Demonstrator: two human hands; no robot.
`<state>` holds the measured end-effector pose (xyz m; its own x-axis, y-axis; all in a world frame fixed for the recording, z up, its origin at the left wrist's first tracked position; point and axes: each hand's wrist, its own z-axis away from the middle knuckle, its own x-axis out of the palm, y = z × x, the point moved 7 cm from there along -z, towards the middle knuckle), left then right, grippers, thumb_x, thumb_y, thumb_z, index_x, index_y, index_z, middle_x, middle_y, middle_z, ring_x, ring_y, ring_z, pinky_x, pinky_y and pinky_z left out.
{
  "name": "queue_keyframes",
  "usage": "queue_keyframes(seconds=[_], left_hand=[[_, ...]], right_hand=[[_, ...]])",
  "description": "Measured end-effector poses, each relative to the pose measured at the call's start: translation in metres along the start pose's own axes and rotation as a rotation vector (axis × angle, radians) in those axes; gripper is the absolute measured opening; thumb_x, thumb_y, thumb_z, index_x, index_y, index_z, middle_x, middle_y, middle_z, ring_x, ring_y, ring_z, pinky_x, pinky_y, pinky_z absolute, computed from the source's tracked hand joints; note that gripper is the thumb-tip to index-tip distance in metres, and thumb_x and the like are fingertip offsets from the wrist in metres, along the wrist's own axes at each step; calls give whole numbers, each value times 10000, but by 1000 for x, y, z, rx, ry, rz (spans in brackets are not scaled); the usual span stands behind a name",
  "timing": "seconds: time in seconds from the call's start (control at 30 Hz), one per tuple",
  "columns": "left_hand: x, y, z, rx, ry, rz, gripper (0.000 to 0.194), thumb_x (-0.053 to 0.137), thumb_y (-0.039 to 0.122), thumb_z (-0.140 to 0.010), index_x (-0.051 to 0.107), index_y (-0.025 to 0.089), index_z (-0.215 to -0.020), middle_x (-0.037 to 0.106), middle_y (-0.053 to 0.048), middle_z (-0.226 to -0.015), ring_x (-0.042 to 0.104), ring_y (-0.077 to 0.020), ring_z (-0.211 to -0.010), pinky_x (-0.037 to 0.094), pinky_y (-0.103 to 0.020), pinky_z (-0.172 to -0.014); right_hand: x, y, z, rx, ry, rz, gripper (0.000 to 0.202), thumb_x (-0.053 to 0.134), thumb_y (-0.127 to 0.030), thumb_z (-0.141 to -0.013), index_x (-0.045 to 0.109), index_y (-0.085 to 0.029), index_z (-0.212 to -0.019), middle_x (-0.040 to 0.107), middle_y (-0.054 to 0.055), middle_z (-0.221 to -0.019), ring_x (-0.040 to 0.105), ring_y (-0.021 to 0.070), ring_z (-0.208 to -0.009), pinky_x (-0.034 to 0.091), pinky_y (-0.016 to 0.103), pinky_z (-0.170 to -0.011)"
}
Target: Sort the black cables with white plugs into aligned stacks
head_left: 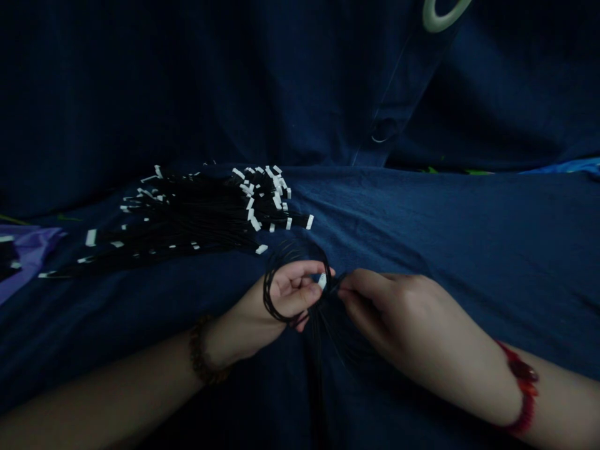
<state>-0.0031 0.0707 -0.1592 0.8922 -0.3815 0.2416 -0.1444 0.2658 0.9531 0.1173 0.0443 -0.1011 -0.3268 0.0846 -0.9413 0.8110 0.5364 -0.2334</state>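
Observation:
A looped black cable with a white connector is pinched between the thumb and fingers of my left hand. Its loop passes around that hand, and loose strands hang down below. Close by on the right, the fingertips of my right hand are pressed together beside the connector; dark strands seem to run into them, blurred. Beyond my left hand lies a pile of black cables with white connectors at both ends.
Dark blue cloth covers the surface and hangs behind it. A purple bag or sheet lies at the left edge, with white-ended dark pieces on it. A pale ring shows at the top right.

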Motion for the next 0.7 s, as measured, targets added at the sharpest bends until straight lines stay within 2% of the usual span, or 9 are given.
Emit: queue_keyframes(seconds=[0.1, 0.17, 0.2, 0.27, 0.33, 0.4, 0.5, 0.57, 0.7], left_hand=[[-7, -8, -2, -32, 50, -8, 364, 665, 314, -780, 585, 149, -1094, 525, 6, -711, 423, -23, -441, 279, -156, -394], [-11, -11, -2, -43, 76, -2, 382, 667, 320, -779, 573, 157, -1111, 522, 5, -749, 416, -17, -457, 286, -153, -406], [-11, -11, -3, -46, 84, 5, 384, 673, 320, -774, 574, 157, -1106, 515, 8, -752, 411, -15, -459, 293, -153, -410], [-11, -10, -3, -41, 90, 11, 366, 679, 317, -768, 586, 160, -1086, 508, 11, -762, 404, -8, -456, 293, -155, -414], [-10, -8, -3, -26, 77, 10, 333, 674, 319, -774, 601, 163, -1059, 508, 10, -773, 401, -1, -448, 279, -156, -409], [-9, -7, -3, -21, 75, 21, 327, 671, 312, -777, 595, 165, -1059, 499, 16, -758, 410, -4, -453, 275, -154, -412], [-11, -8, -3, -25, 93, 39, 350, 664, 293, -782, 563, 161, -1089, 477, 32, -708, 428, -14, -466, 289, -148, -426], [-11, -8, -3, -7, 92, 39, 349, 647, 289, -797, 550, 161, -1107, 476, 34, -703, 438, -19, -478, 306, -149, -435], [-8, -6, -2, 28, 93, 32, 341, 630, 288, -812, 538, 161, -1115, 480, 37, -711, 439, -23, -485, 329, -157, -438]], right_hand=[[-22, -11, 5, -81, 175, 172, 131, 459, -200, -862, 583, -166, -835, 610, 46, -681, 571, 201, -563, 365, 310, -517], [-33, -26, 16, -174, 277, 193, 131, 453, -172, -839, 581, -174, -810, 610, 67, -732, 570, 218, -619, 378, 323, -541], [-31, -33, 21, -218, 262, 149, 136, 455, -147, -816, 575, -190, -771, 604, 54, -714, 563, 209, -603, 370, 314, -522], [-16, -41, 29, -236, 108, 10, 169, 466, -88, -747, 551, -219, -684, 572, 5, -607, 523, 167, -489, 313, 293, -443], [8, -37, 30, -140, -91, -65, 179, 475, -67, -719, 565, -216, -678, 574, -11, -569, 506, 146, -425, 277, 294, -414], [26, -28, 24, -27, -199, -122, 173, 460, -117, -805, 597, -197, -735, 617, 9, -633, 554, 148, -479, 316, 287, -456], [35, -17, 7, 47, -212, -358, 239, 413, -219, -914, 616, -188, -792, 654, 11, -748, 595, 127, -628, 380, 251, -571], [35, -13, -1, 72, -187, -471, 194, 466, -260, -904, 633, -194, -832, 655, -7, -768, 583, 110, -655, 380, 230, -596], [34, -11, -7, 84, -146, -490, 133, 556, -280, -848, 646, -181, -841, 640, -16, -736, 539, 97, -589, 353, 225, -551]])
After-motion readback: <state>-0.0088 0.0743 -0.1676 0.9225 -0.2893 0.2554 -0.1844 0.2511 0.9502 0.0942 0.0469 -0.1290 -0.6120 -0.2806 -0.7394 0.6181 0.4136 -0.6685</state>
